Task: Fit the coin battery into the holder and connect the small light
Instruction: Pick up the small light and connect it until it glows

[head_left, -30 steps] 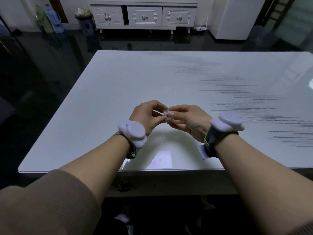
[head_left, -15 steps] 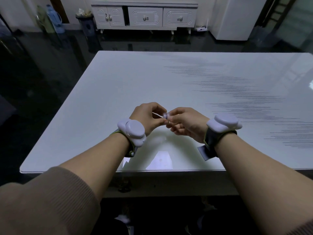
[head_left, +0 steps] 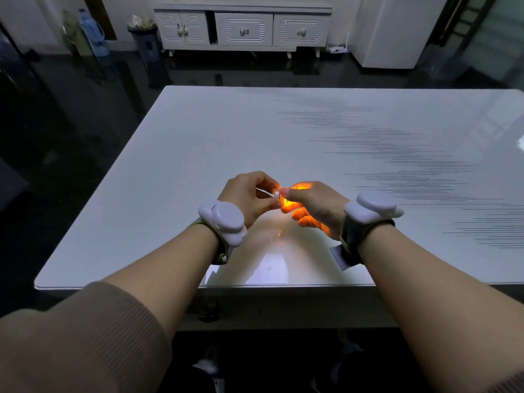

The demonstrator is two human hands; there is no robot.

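Big change from half a second ago: the small light is lit now. Earlier there was no glow at all, and now there's a strong orange glow between the two hands, spilling over the right hand's fingers and leaving a faint orange speck reflected on the table below. The hands themselves have barely moved, still meeting above the near edge of the table.

The left hand is pinched shut on a thin pale lead or strip that runs to the meeting point. The right hand is curled narrow around the glowing part; whether that's the holder with the coin battery in it I can't tell, it's too small and hidden by fingertips.

Both wrists wear pale rounded wrist units.

Container-wise, only a dark bin stands by the white cabinet at the back, with something crumpled and pale poking out the top.
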